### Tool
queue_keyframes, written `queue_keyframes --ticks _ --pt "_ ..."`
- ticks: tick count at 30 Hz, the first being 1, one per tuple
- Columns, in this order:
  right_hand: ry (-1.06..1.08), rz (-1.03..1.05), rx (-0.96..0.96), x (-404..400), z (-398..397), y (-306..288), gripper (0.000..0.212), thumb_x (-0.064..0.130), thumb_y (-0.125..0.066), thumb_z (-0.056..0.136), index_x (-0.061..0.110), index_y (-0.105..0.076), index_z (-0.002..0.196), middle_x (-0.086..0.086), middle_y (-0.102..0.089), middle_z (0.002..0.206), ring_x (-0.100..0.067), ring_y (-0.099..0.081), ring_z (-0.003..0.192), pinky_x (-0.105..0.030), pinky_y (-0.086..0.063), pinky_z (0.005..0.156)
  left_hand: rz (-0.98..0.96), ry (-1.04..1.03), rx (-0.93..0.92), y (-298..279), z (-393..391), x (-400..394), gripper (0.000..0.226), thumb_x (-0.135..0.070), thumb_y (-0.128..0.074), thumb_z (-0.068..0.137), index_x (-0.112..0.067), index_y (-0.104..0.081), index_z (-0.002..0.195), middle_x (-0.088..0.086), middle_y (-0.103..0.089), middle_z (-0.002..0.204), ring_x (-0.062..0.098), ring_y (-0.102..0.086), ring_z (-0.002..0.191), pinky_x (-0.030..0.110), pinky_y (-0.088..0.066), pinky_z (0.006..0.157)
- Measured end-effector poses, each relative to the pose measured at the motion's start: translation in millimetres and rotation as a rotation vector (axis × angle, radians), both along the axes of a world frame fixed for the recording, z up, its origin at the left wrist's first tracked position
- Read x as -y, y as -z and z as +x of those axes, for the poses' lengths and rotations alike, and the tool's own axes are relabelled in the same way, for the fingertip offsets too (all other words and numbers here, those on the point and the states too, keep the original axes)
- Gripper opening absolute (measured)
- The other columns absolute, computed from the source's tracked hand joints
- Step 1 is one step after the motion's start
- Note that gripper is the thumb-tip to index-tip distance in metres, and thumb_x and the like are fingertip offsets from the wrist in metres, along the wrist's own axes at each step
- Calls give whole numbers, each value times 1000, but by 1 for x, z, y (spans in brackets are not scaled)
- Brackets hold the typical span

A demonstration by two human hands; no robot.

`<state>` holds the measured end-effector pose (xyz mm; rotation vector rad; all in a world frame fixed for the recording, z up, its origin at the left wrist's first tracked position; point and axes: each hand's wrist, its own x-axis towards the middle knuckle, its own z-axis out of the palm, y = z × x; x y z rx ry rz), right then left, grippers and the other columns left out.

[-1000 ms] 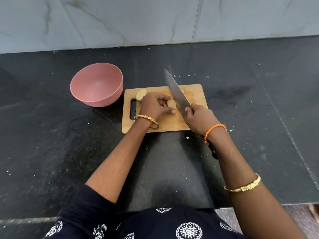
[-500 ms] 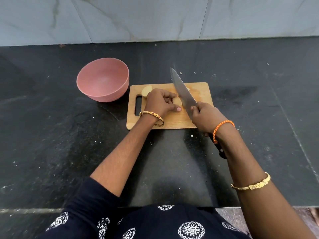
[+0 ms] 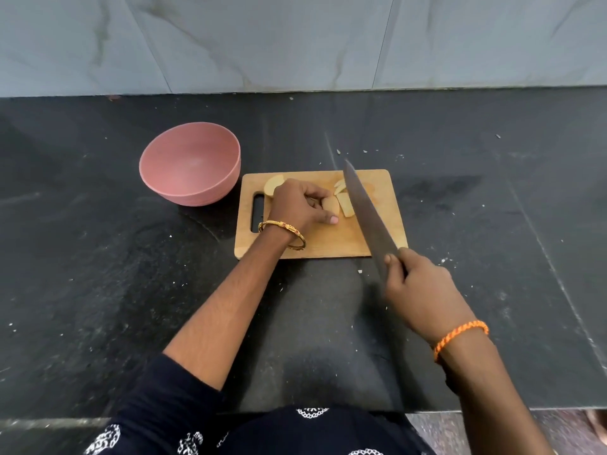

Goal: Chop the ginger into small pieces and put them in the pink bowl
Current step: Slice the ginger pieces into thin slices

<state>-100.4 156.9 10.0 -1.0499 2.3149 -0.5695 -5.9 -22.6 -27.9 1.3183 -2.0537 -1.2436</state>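
A wooden cutting board (image 3: pixel 328 241) lies on the black counter. My left hand (image 3: pixel 299 205) grips a piece of ginger (image 3: pixel 331 206) against the board. Cut ginger slices (image 3: pixel 343 198) lie just right of it, and another ginger piece (image 3: pixel 273 184) sits at the board's far left corner, partly hidden by my hand. My right hand (image 3: pixel 423 297) grips the handle of a large knife (image 3: pixel 366 213), whose blade is lifted and angled over the board's right half, clear of the ginger. The pink bowl (image 3: pixel 190 165) stands left of the board, with nothing inside.
The black stone counter (image 3: pixel 131 290) runs to a grey marbled wall (image 3: pixel 295 41) behind. Small pale crumbs are scattered around the board. The counter's front edge is close to my body at the bottom of the view.
My right hand has pulled the knife back toward me and to the right, lifting the blade off the ginger. Cut slices now show beside my left hand, which has stayed put.
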Motion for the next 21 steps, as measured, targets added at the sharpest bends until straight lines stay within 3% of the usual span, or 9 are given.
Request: queue_keyframes --ticks 3,10,14,18,21 --pt "-7 -35 6 24 -10 1 27 28 -37 99 11 -50 82 -13 -57 79 -31 -55 73 -30 -38 64 5 -4 4 -1 -1 0 53 -15 -87 54 -9 -69 103 -3 -67 85 2 -53 63 2 -47 59" --pt "-73 -13 34 64 -13 6 25 25 -36 99 11 -57 100 -9 -52 82 -27 -50 79 -29 -38 70 -4 -17 3 -2 -2 -1 53 -14 -88 52 -9 -70 101 2 -70 91 6 -58 70 13 -51 71" --pt "-89 2 37 70 -12 6 29 25 -35 100 9 -57 110 -10 -52 87 -26 -50 81 -29 -40 72 -16 -15 23 0 -1 0 52 -16 -88 53 -9 -70 101 -1 -68 86 3 -57 65 5 -48 62" --pt "-107 17 18 72 -13 8 29 25 -35 100 8 -56 112 -9 -52 88 -25 -50 82 -30 -40 72 -11 -24 17 1 -1 0 52 -16 -88 53 -9 -70 101 2 -71 89 3 -59 66 10 -50 67" --pt "-133 47 8 73 -14 7 29 25 -34 101 8 -53 115 -11 -54 89 -25 -50 81 -31 -43 71 -7 -29 17 1 -2 -1 51 -16 -88 54 -8 -70 100 2 -71 88 5 -61 67 3 -48 60"
